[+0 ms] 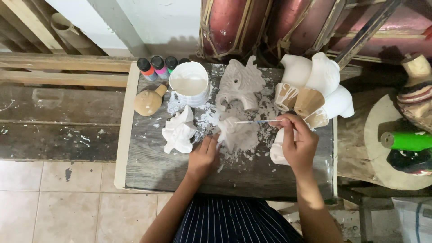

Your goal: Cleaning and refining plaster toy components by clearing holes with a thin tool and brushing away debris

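My left hand (204, 155) rests on the dark wooden board (157, 168), its fingers steadying a small grey carved figure (238, 135) in the middle. My right hand (297, 141) grips a thin paintbrush (256, 121), whose tip points left at the top of that figure. A white-coated carved figure (179, 131) lies just left of my left hand. Beyond them lies a larger grey carved mask (240, 87). A white tub of white paint (189, 83) stands at the board's far side.
Three small paint bottles (157, 67) stand behind the tub, and a tan gourd-shaped piece (148, 101) lies to its left. Several white and tan figures (315, 90) crowd the board's right. A green roll (407, 140) lies on a round stand at right. Tiled floor below left.
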